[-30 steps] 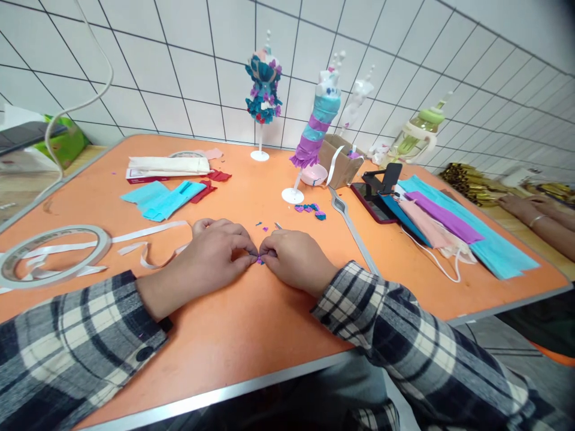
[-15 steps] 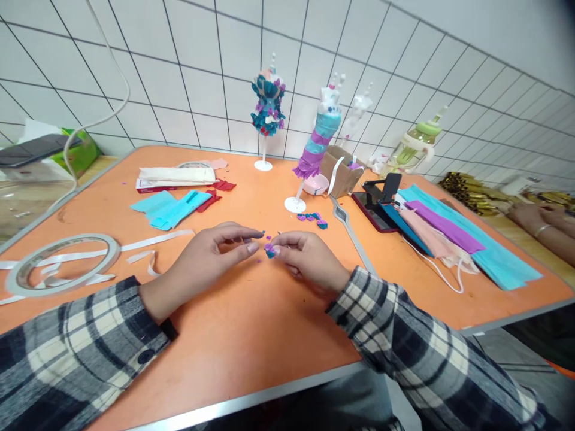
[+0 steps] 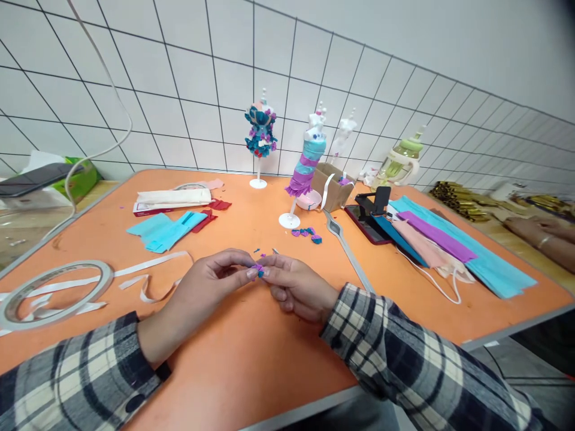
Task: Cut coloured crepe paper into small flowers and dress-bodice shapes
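Note:
Between my fingertips is a small purple and teal crepe paper piece (image 3: 260,271), held over the orange table. My left hand (image 3: 220,276) pinches it from the left with thumb and forefinger. From the other side my right hand (image 3: 299,284) pinches it too, its other fingers curled in. Just beyond lie tiny paper scraps (image 3: 257,250). Several similar purple and teal pieces (image 3: 307,233) rest in a row near a small dress form (image 3: 308,161) wrapped in light blue and purple paper. Another dress form (image 3: 260,133) wears ruffled teal and purple paper.
At left lie a roll of double-sided tape (image 3: 105,281), loose white strips and light blue paper (image 3: 167,232). Scissors, possibly, or a grey strap-like tool (image 3: 335,227) lies right of centre. Further right are a phone (image 3: 366,224), coloured paper sheets (image 3: 449,242), a bottle (image 3: 399,158) and another person's hands (image 3: 539,233).
My left hand has come in to the small paper piece and its fingers have closed on it. My right hand keeps its pinch. The camera view has tilted up slightly.

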The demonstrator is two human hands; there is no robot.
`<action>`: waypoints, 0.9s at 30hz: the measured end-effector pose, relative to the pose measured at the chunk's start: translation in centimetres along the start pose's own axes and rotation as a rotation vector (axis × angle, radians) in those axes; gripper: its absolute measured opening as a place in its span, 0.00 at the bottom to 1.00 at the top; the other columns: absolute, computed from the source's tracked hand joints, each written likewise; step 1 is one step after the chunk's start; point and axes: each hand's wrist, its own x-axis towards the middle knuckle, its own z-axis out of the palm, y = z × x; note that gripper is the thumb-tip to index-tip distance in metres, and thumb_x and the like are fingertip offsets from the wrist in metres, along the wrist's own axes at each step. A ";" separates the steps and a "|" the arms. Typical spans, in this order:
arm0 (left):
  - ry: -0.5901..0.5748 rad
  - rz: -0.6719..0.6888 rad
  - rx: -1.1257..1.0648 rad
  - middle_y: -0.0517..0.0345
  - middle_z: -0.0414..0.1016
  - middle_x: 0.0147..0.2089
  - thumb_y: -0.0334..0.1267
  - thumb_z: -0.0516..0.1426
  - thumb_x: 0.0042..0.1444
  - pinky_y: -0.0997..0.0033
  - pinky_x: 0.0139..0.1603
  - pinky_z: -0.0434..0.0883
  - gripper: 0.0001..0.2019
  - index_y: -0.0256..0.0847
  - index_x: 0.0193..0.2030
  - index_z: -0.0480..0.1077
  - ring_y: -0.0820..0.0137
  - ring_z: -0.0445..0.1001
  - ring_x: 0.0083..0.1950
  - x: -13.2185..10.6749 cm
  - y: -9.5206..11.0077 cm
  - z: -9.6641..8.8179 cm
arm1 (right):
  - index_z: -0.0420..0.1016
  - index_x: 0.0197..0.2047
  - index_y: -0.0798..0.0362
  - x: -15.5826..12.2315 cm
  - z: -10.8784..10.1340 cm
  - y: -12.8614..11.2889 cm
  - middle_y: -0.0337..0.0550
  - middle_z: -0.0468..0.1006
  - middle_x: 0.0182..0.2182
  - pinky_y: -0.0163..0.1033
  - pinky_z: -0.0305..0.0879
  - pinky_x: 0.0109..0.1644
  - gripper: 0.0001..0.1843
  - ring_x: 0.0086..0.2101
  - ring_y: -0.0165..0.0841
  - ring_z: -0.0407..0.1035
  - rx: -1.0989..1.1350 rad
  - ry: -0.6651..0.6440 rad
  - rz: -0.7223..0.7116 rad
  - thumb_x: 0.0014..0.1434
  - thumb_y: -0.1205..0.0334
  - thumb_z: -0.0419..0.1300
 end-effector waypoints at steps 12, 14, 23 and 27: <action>-0.028 -0.112 -0.060 0.55 0.85 0.35 0.50 0.67 0.48 0.61 0.45 0.76 0.21 0.44 0.44 0.68 0.60 0.82 0.41 -0.2 0.1 0.2 | 0.74 0.32 0.54 0.0 0.0 0.2 0.31 0.60 0.21 0.33 0.46 0.25 0.10 0.22 0.24 0.48 -0.712 0.264 -0.516 0.53 0.56 0.64; 0.000 -0.109 -0.038 0.57 0.84 0.33 0.49 0.67 0.47 0.62 0.42 0.76 0.22 0.44 0.44 0.65 0.61 0.83 0.38 -0.3 0.2 0.3 | 0.73 0.32 0.54 0.1 0.0 0.4 0.30 0.58 0.19 0.33 0.45 0.25 0.10 0.21 0.24 0.48 -0.699 0.248 -0.458 0.55 0.55 0.63; -0.049 -0.072 0.135 0.58 0.84 0.31 0.47 0.63 0.52 0.61 0.42 0.74 0.22 0.46 0.49 0.59 0.60 0.83 0.39 -0.5 0.3 0.5 | 0.77 0.38 0.53 0.1 -0.7 0.1 0.34 0.68 0.29 0.32 0.55 0.31 0.09 0.25 0.24 0.56 -0.893 0.211 -0.533 0.55 0.59 0.64; -0.082 -0.020 0.267 0.58 0.84 0.34 0.48 0.61 0.55 0.57 0.47 0.73 0.20 0.47 0.50 0.59 0.59 0.82 0.43 -0.7 0.1 0.5 | 0.77 0.31 0.54 0.1 -0.8 -0.1 0.34 0.65 0.27 0.33 0.55 0.33 0.04 0.27 0.25 0.58 -0.975 0.223 -0.585 0.53 0.63 0.66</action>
